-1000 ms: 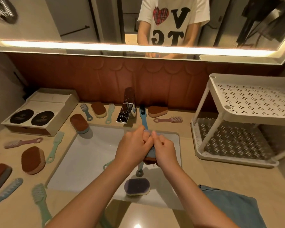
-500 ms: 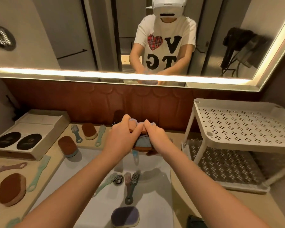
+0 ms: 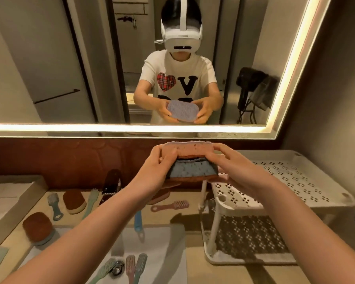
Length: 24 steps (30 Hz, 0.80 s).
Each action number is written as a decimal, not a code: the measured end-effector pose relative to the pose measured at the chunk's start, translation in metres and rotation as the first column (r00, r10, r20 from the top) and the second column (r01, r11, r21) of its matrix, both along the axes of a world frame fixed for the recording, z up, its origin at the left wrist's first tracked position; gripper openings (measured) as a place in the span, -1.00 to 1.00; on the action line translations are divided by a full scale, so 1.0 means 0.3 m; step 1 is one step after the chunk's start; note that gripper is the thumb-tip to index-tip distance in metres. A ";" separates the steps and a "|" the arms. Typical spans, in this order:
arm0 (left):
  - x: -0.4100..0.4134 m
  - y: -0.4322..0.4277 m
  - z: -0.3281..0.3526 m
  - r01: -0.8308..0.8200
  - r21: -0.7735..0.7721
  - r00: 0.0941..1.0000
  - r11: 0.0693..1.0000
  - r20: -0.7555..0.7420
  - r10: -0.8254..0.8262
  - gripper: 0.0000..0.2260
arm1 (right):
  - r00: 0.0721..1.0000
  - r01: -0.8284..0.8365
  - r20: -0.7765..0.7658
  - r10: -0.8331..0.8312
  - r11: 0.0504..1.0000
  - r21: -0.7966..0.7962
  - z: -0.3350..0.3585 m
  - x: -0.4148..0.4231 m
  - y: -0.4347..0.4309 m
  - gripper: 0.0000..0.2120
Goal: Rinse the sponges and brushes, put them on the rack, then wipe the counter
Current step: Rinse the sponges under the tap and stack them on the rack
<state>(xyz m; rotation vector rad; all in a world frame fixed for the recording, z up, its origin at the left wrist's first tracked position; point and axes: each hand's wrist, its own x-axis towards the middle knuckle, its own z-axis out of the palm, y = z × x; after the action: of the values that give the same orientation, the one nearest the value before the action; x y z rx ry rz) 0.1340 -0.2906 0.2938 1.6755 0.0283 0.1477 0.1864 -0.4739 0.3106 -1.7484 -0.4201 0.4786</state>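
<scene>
From the head camera, I am holding two sponges stacked together, up in front of me, above the counter (image 3: 184,218) and just left of the rack (image 3: 295,181); my left hand (image 3: 154,171) is gripping the left end of the stack, fingers curled round it, and my right hand (image 3: 232,167) is gripping the right end the same way, so both hands are closed on the pair; the pink sponge (image 3: 188,149) is sitting on top and the blue sponge (image 3: 191,171) is pressing up against it from below, with a dark layer showing between them. The rack is standing on the counter at my right, its upper perforated shelf lying just behind my right hand. The sink (image 3: 158,253) is lying below my forearms; three brushes (image 3: 131,265) are lying in it near the drain. On the counter behind the sink, a pink brush (image 3: 170,206) is lying flat, a blue brush (image 3: 138,222) is pointing toward the basin, and a brown sponge (image 3: 74,201) is resting between two pale brushes; another brown sponge (image 3: 37,226) is sitting at the sink's left corner. The mirror (image 3: 49,58) is showing me holding the stack, its grey scrubbing face turned toward the glass.
</scene>
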 end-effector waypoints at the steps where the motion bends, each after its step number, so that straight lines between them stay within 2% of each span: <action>1: 0.026 -0.034 0.007 0.007 -0.023 1.000 1.000 0.001 -0.007 -0.66 | 0.999 0.035 0.010 -0.036 0.999 0.006 -0.003 0.011 -0.032 -0.53; 4: 0.094 -0.123 0.014 0.014 -0.023 1.000 1.000 0.012 -0.013 -0.65 | 0.977 0.204 0.048 -0.206 0.978 0.038 -0.011 0.056 -0.104 -0.63; 9: 0.190 -0.233 -0.025 -0.019 0.202 0.996 0.979 0.094 0.000 -0.55 | 0.916 0.384 0.117 -0.384 0.923 0.028 -0.048 0.136 -0.190 -0.70; 12: 0.240 -0.280 -0.068 0.022 0.312 0.998 0.950 0.043 -0.037 -0.53 | 0.894 0.445 0.032 -0.447 0.893 0.065 -0.088 0.189 -0.247 -0.64; 17: 0.306 -0.333 -0.153 0.018 0.502 1.000 0.865 -0.016 -0.012 -0.40 | 0.797 0.604 0.029 -0.603 0.797 -0.016 -0.158 0.282 -0.329 -0.70; 20: 0.339 -0.351 -0.182 0.002 0.516 1.000 0.857 -0.003 0.000 -0.30 | 0.767 0.641 0.037 -0.640 0.766 -0.043 -0.164 0.328 -0.336 -0.65; 24: 0.361 -0.354 -0.227 -0.036 0.582 0.998 0.813 0.056 0.004 -0.40 | 0.772 0.636 0.049 -0.634 0.768 -0.075 -0.179 0.380 -0.319 -0.63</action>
<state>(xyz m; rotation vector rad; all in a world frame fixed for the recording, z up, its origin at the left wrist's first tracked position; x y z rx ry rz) 0.2423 -0.3968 0.2257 2.2913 -0.0444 0.2333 0.3003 -0.5698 0.2570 -1.8521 0.2017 -0.0177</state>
